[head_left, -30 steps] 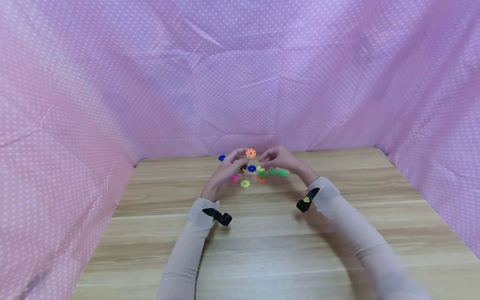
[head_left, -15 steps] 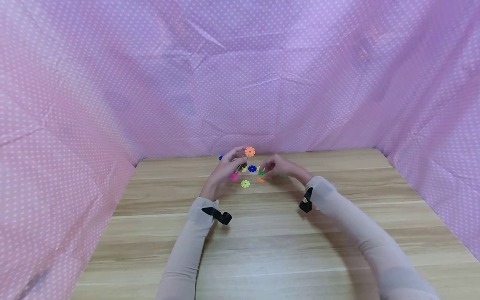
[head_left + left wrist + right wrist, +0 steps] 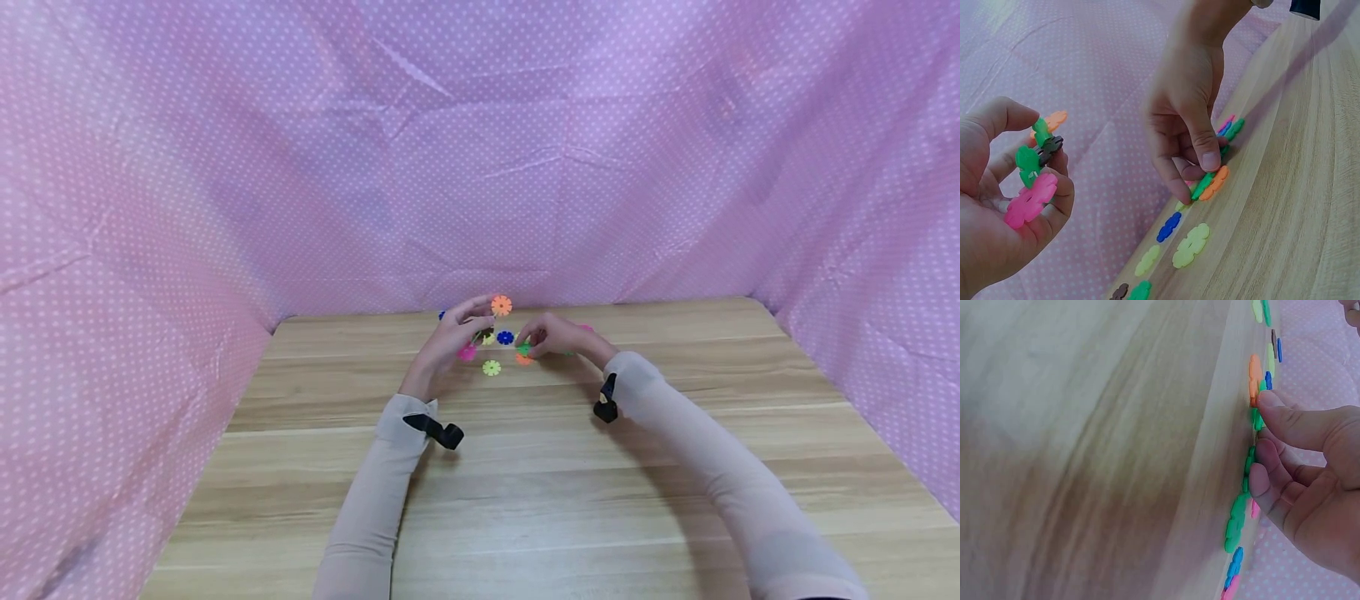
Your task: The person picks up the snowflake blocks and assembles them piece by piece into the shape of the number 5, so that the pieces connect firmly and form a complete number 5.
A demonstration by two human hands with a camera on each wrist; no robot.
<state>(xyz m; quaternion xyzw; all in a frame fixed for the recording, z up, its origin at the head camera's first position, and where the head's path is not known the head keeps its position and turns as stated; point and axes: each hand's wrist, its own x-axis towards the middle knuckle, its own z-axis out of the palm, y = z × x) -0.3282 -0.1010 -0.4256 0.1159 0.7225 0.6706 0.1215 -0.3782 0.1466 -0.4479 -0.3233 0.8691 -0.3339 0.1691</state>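
My left hand [image 3: 450,336], raised above the table, holds a small cluster of joined flower-shaped plastic discs. In the left wrist view the cluster shows a pink disc [image 3: 1032,200], green discs [image 3: 1027,164], a dark brown disc [image 3: 1050,149] and an orange disc [image 3: 1057,119]. Down at the tabletop, the thumb and fingers of my right hand [image 3: 558,335] pinch a green flower-shaped disc [image 3: 1202,186]. Right beside that disc lies an orange one [image 3: 1254,375]. The fingers partly cover the green disc.
Several loose discs lie along the far part of the wooden table [image 3: 495,483], among them a blue one [image 3: 506,337], a yellow one [image 3: 491,367] and a green one [image 3: 1235,524]. Pink dotted cloth [image 3: 480,167] hangs behind the table's far edge and at its sides.
My right hand has come down and slightly left from above the discs, and now pinches a green one. The left hand stays nearly still with its cluster.
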